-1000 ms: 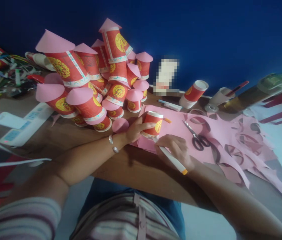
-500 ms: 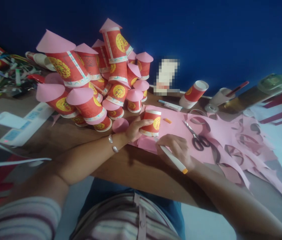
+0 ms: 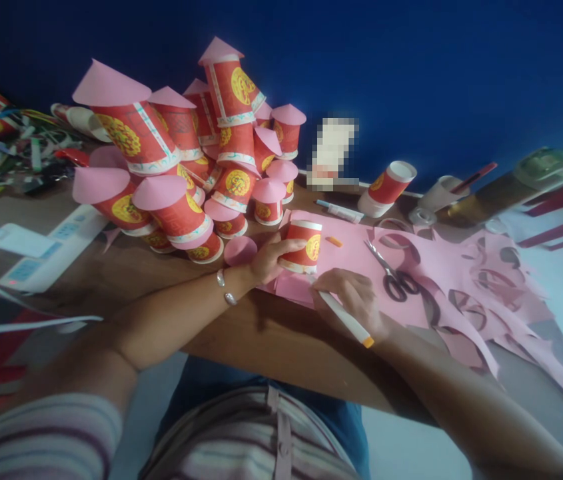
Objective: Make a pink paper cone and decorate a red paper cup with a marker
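My left hand [image 3: 267, 260] is wrapped around a red paper cup [image 3: 301, 248] with a gold emblem and white bands at its top and bottom. In my right hand [image 3: 354, 297] is a white marker [image 3: 347, 320] with an orange end, its tip side pointing toward the cup's lower edge. The exact spot where the tip touches is hidden by my fingers. Both hands are over pink paper [image 3: 356, 267] at the table's front. A small orange cap [image 3: 334, 241] lies on the paper just right of the cup. Scissors [image 3: 392, 272] with dark handles rest beyond my right hand.
Several red cups with pink cone tops [image 3: 176, 207] are piled at the left. Pink paper scraps [image 3: 486, 300] spread over the right side. A capped marker [image 3: 338, 211], stacked cups [image 3: 388, 189] and tape [image 3: 422, 217] stand behind. A power strip [image 3: 54, 250] with a white cord is at far left.
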A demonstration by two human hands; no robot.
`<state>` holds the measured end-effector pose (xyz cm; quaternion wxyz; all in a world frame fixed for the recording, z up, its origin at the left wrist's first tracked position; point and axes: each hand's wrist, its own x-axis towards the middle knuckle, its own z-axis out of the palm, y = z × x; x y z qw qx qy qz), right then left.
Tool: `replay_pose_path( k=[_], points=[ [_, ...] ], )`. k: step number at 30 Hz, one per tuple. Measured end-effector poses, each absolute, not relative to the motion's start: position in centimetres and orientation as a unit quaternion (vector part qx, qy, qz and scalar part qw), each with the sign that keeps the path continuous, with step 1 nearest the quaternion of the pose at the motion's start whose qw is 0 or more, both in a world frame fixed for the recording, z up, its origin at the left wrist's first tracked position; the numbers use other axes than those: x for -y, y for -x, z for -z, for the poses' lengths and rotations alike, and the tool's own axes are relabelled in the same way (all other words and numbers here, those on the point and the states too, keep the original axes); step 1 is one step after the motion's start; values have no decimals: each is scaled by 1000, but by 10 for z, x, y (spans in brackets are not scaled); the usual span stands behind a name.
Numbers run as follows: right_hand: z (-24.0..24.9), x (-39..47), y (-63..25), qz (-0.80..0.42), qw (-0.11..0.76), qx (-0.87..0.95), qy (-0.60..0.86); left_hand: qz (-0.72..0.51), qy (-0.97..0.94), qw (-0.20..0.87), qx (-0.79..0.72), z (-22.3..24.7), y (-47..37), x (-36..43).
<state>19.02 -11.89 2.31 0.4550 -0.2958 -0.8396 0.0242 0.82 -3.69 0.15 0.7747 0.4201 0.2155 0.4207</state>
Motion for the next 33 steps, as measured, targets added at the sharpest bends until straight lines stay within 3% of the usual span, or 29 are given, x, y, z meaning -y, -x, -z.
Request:
replay_pose_path(
  k=[33],
  points=[
    [-27,120,-187,-10,447,842,303,-414,-456,758,-215,-3,-8,39]
  ],
)
